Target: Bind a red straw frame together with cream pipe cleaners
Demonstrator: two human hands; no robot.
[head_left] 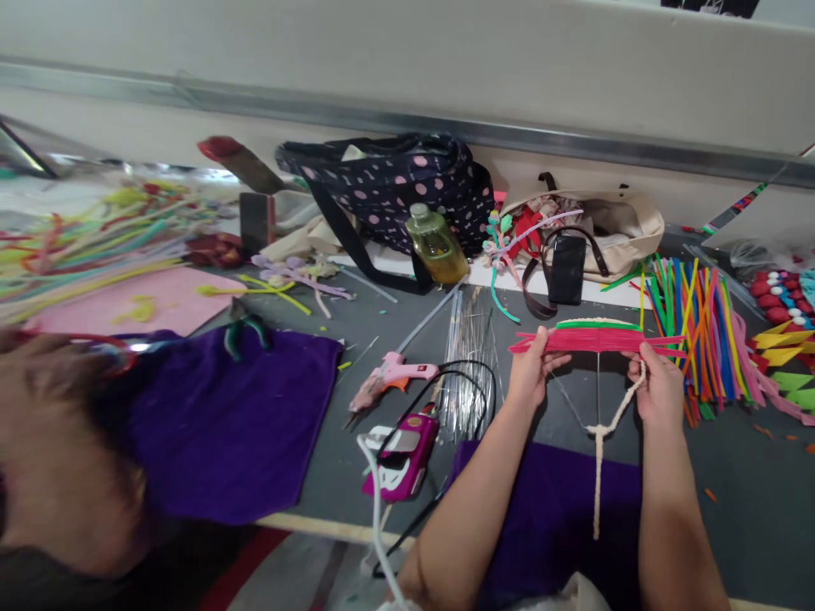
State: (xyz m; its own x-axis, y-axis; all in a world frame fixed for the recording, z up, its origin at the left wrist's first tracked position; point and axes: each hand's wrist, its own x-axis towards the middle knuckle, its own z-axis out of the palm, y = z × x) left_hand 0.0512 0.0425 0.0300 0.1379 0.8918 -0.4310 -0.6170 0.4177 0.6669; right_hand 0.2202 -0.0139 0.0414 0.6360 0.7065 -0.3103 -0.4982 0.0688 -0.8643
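Observation:
My left hand [535, 365] and my right hand [658, 380] hold up a fan-shaped wire frame [598, 475] between them. Cream fuzzy pipe cleaner wraps its stem, its right side and the top edge; the left side and the middle wire look bare. Across the upper part runs a band of pink strips [592, 340], with a green strip [598, 324] just above. Each hand pinches one end of this band, and strip ends stick out past the fingers. My right fingers also touch the wrapped right side. Below the frame lies a purple cloth [573, 501].
A pink glue gun [388, 380], a magenta-and-white device [404, 458] with cables and loose wires [471, 365] lie left of my arms. Coloured strips [700, 331] are at right. Behind stand a bottle [436, 246] and bags. Another person's blurred arm [70, 458] reaches over a second purple cloth [235, 416].

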